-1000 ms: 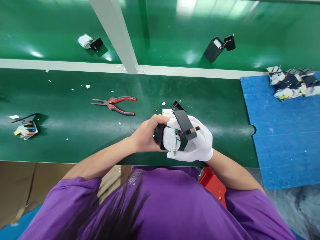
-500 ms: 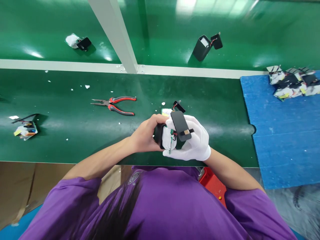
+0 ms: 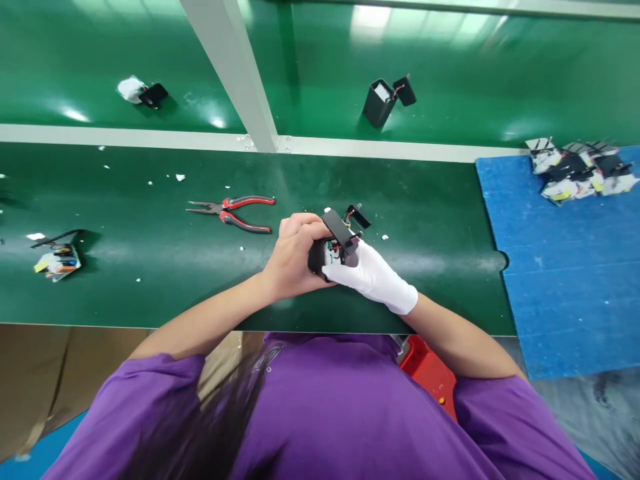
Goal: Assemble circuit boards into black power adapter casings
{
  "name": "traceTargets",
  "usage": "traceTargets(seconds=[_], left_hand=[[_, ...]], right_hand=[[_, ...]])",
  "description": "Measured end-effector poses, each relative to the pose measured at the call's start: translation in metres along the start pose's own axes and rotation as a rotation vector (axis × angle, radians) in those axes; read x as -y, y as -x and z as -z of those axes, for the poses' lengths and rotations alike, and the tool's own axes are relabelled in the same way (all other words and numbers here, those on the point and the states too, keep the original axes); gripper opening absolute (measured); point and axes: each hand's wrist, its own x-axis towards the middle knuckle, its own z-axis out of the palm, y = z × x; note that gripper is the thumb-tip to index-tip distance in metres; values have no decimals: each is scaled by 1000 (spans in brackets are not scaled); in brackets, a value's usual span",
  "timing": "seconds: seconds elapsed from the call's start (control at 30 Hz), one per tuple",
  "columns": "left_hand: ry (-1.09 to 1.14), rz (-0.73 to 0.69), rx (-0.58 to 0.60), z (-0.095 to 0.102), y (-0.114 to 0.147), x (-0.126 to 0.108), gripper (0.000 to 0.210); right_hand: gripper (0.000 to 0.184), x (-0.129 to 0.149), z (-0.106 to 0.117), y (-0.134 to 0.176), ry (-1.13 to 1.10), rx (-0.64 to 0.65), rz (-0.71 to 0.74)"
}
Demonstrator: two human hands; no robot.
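My bare left hand (image 3: 295, 260) is wrapped round a black plastic case (image 3: 317, 259), holding it just above the table. At the case's open end shows a white-wrapped pack (image 3: 329, 253) with a green circuit board and red wires, mostly inside. My right hand (image 3: 373, 275), in a white glove, closes on the pack at the opening, thumb on the near side; its other fingers are largely hidden. A flat black lid (image 3: 340, 231) sticks up over the opening, tilted. Just beyond my hands lies another small black cap (image 3: 359, 216) with wires, partly hidden.
Long-nose pliers (image 3: 230, 213) with red and black handles lie left of my hands. A loose circuit assembly (image 3: 59, 260) sits at far left. Behind the white rail stand a cased unit (image 3: 379, 103) and an uncased one (image 3: 132, 90). Several units (image 3: 580, 170) lie on a blue mat (image 3: 565, 280).
The white pack has gone deeper into the black case. My right hand has moved in closer to the case, and the lid has swung up and left. The view has shifted slightly.
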Motion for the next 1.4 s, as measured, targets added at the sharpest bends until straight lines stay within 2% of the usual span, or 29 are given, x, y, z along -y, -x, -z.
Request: traceTargets(seconds=[0.13, 0.3, 0.37, 0.43, 0.5, 0.57, 0.67, 0.73, 0.83, 1.0, 1.1, 1.23, 1.4], left_hand=[[15, -54, -21, -3, 1, 1, 61], [60, -14, -19, -5, 1, 1, 58], [134, -17, -19, -3, -1, 4, 56], [268, 1, 43, 2, -5, 7, 55], [492, 102, 182, 6, -9, 12, 57], [749, 265, 301, 9, -12, 15, 58], [957, 495, 324, 9, -15, 13, 55], [980, 574, 293, 8, -17, 10, 53], [1008, 613, 252, 7, -20, 6, 52], [1036, 780, 237, 7, -23, 3, 50], [1055, 851, 208, 6, -24, 3, 51], [1041, 853, 189, 3, -24, 6, 48], [1056, 840, 206, 3, -26, 9, 41]], right_hand=[[51, 3, -4, 0, -97, -25, -55], [47, 1, -7, 0, -117, -75, -32], [46, -1, -7, -2, -146, -82, -24], [46, -2, -5, -4, -188, -113, -10], [51, -5, -2, -7, -201, -155, -2], [56, -6, 1, -9, -142, -187, -32], [58, -6, 4, -10, -7, -171, -70], [54, -4, 4, -9, 24, -135, -39], [51, 3, 3, -7, 0, -112, 3], [40, 8, 2, -7, -6, -114, -34], [49, 5, 2, -8, 22, -137, -35], [68, -1, 4, -8, 68, -154, -28], [66, -1, 6, -6, 94, -131, 41]])
